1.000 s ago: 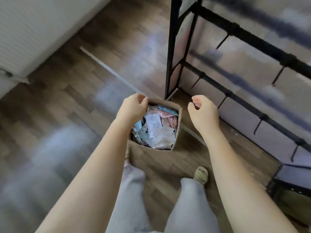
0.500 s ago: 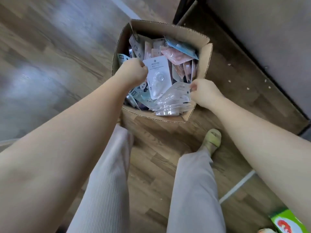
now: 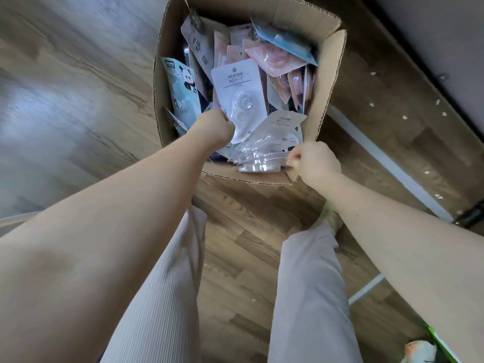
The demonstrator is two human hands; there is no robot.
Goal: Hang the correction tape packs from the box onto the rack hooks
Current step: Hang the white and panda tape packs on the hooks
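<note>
- An open cardboard box (image 3: 328, 74) stands on the wooden floor (image 3: 78, 87), just beyond the person's legs, and is crammed with correction tape packs.
- The left hand (image 3: 213, 129) reaches into the near left part of the box; its fingers are curled onto the lower edge of a white correction tape pack (image 3: 239, 98) that stands upright in the middle of the box.
- The right hand (image 3: 314, 159) is at the box's near right corner, with fingers pinched on the right edge of a fanned stack of clear-blister packs (image 3: 267, 150) lying along the near wall.
- A teal panda-print pack (image 3: 182, 93) leans against the left wall; pink packs (image 3: 277, 57) and a blue pack (image 3: 285, 43) lie towards the far right corner.
- Pale ribbed trousers (image 3: 309, 297) and a green slipper (image 3: 331, 217) show nearest the camera.
</note>
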